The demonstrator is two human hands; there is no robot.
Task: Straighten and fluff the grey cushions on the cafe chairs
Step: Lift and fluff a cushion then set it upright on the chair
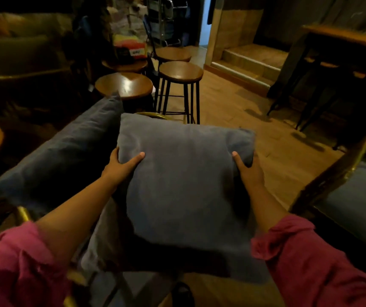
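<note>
Grey cushion [184,180] gripped at both sides by our left hand [120,165] and right hand [247,171], fingers clasping fabric, three grey cushions counted, four round stools [181,72].

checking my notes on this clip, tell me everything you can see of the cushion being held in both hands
The held cushion is a square, grey-blue pillow of soft matte fabric, plump, with faint creases. It is lifted roughly flat, tilted toward the camera. The left hand grips its left edge and the right hand its right edge, thumbs on top. It overlaps a second cushion to its left; contact between them is unclear.
</note>
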